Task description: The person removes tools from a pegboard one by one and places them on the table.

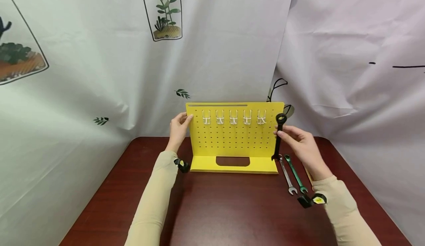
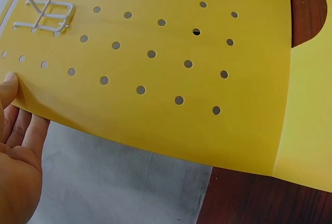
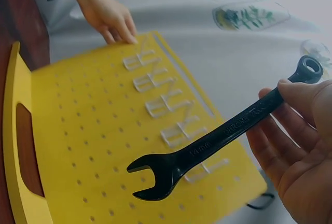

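Note:
A yellow pegboard (image 1: pixel 232 139) stands upright on the table, with several white wire hooks (image 1: pixel 234 117) in a row near its top. My left hand (image 1: pixel 179 130) grips the board's left edge, thumb on the front face and fingers behind. In the left wrist view that thumb (image 2: pixel 7 90) lies at the board's edge. At the board's right side my right hand (image 1: pixel 300 142) pinches a black combination wrench (image 3: pixel 228 136) near its ring end. The wrench hangs with its open jaw downward in the head view, and "14mm" is marked on its shank.
On the dark red table (image 1: pixel 232 209), right of the board, lie a silver wrench (image 1: pixel 287 177) and a green wrench (image 1: pixel 296 176). A yellowish tool (image 1: pixel 309 175) is partly hidden by my right arm. A white printed cloth (image 1: pixel 216 54) hangs behind the table.

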Available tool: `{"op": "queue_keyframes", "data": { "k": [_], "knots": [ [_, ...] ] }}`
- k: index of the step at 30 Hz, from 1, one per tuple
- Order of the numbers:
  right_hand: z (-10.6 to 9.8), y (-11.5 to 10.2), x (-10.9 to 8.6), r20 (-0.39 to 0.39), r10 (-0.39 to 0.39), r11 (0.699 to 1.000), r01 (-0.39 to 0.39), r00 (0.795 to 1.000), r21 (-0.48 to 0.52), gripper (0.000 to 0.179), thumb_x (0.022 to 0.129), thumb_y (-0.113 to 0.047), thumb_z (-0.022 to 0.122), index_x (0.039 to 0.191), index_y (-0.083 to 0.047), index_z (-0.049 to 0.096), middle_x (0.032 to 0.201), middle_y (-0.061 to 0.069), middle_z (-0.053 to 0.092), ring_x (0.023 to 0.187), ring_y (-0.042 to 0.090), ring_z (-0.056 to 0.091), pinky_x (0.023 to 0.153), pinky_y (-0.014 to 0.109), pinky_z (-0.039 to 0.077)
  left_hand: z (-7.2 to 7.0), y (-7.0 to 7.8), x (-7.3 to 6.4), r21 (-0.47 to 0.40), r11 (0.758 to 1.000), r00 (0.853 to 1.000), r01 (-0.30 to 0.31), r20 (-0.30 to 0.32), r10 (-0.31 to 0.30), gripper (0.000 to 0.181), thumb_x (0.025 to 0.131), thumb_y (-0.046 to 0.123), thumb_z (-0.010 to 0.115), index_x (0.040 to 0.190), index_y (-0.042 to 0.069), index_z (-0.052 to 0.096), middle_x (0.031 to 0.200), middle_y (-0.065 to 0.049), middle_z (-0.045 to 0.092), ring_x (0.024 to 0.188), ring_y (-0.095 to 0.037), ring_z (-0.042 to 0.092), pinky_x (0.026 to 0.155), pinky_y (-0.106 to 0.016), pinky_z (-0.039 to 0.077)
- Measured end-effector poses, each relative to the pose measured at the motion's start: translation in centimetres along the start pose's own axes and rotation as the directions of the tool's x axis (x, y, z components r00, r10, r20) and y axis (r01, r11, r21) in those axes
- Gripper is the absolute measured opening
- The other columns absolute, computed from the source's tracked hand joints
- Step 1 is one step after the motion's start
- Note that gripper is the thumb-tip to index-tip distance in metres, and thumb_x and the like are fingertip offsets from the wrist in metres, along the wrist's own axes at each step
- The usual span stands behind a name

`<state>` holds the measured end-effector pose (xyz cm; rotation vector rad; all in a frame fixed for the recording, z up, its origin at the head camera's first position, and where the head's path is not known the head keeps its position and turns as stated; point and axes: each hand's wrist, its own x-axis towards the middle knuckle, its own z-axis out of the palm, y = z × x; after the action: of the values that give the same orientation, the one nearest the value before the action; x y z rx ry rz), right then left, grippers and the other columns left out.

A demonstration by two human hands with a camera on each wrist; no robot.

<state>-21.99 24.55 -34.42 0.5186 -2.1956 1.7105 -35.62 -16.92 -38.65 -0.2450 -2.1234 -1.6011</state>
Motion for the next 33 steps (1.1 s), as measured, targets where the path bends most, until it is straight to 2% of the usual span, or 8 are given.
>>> {"op": "queue_keyframes", "data": {
  "k": [4,10,18,22,24,29,31,33],
  "knots": [
    [-2.0,0.1,-0.5,-0.049,0.001,1.0,-0.001,0.999,0.007,0.032,0.1,-0.016,0.066,0.127,0.002,0.066,0.108,-0.006,0.075,0.104,0.004,0.068,0.091,0.014,0.048,0.1,0.1,0.1,0.0,1.0,1.0,-0.005,-0.001,0.005,0.051,0.096,0.045,0.067,0.128,0.005,0.067,0.118,-0.015,0.07,0.107,-0.027,0.066,0.094,-0.046,0.052],
    [-5.0,1.0,-1.2,-0.102,0.01,0.997,-0.003,0.995,0.072,0.031,0.1,-0.013,0.065,0.127,0.002,0.067,0.107,-0.001,0.076,0.1,0.007,0.069,0.084,0.017,0.052,0.1,-0.1,0.0,-0.002,1.0,1.0,-0.008,0.0,0.008,0.051,0.096,0.046,0.067,0.127,0.006,0.068,0.117,-0.014,0.071,0.106,-0.027,0.066,0.093,-0.046,0.053],
    [-8.2,2.5,-2.1,-0.211,0.054,0.997,-0.063,0.976,-0.038,0.037,0.1,-0.017,0.066,0.13,0.004,0.064,0.101,-0.013,0.075,0.09,0.001,0.068,0.083,0.012,0.048,0.1,-0.2,0.1,-0.003,1.0,1.0,-0.021,-0.003,0.021,0.05,0.096,0.046,0.067,0.125,0.006,0.068,0.115,-0.014,0.071,0.104,-0.027,0.067,0.091,-0.047,0.053],
    [-9.5,3.3,-2.4,-0.247,0.091,0.988,-0.118,0.965,-0.098,0.037,0.099,-0.021,0.067,0.131,-0.003,0.065,0.097,-0.018,0.074,0.089,-0.002,0.067,0.081,0.01,0.046,0.1,-0.2,0.1,0.007,1.0,1.0,-0.021,-0.007,0.021,0.048,0.096,0.045,0.067,0.125,0.006,0.069,0.115,-0.014,0.072,0.104,-0.027,0.067,0.092,-0.047,0.053],
    [-10.1,3.7,-2.6,-0.257,0.109,0.988,-0.132,0.96,-0.074,0.034,0.099,-0.02,0.068,0.131,-0.008,0.067,0.095,-0.019,0.075,0.089,-0.003,0.067,0.08,0.009,0.046,0.1,-0.1,0.1,0.013,1.0,1.0,-0.018,-0.005,0.018,0.048,0.096,0.045,0.067,0.125,0.006,0.069,0.115,-0.014,0.072,0.105,-0.027,0.067,0.093,-0.047,0.053],
    [-11.8,4.9,-3.2,-0.243,0.179,0.977,-0.143,0.953,0.157,0.028,0.097,-0.012,0.069,0.125,-0.017,0.072,0.094,-0.012,0.077,0.09,-0.003,0.068,0.078,0.007,0.048,0.1,-0.1,0.0,0.011,1.0,1.0,-0.013,-0.001,0.013,0.049,0.096,0.045,0.067,0.124,0.006,0.069,0.115,-0.014,0.071,0.106,-0.027,0.067,0.094,-0.047,0.052],
    [-12.5,5.3,-3.5,-0.248,0.203,0.973,-0.168,0.947,0.156,0.03,0.097,-0.013,0.07,0.127,-0.019,0.071,0.094,-0.012,0.076,0.087,-0.003,0.068,0.077,0.006,0.047,0.1,-0.1,0.0,0.008,1.0,1.0,-0.014,-0.002,0.014,0.048,0.096,0.045,0.067,0.124,0.006,0.069,0.115,-0.014,0.072,0.106,-0.027,0.067,0.094,-0.047,0.052],
    [-13.0,5.8,-3.7,-0.261,0.226,0.974,-0.208,0.938,0.094,0.034,0.098,-0.016,0.069,0.132,-0.02,0.068,0.093,-0.016,0.075,0.083,-0.003,0.066,0.076,0.006,0.046,0.0,-0.1,0.0,0.007,1.0,1.0,-0.015,-0.001,0.015,0.049,0.096,0.046,0.067,0.124,0.006,0.069,0.114,-0.013,0.072,0.105,-0.027,0.067,0.093,-0.046,0.052]
  ]
}}
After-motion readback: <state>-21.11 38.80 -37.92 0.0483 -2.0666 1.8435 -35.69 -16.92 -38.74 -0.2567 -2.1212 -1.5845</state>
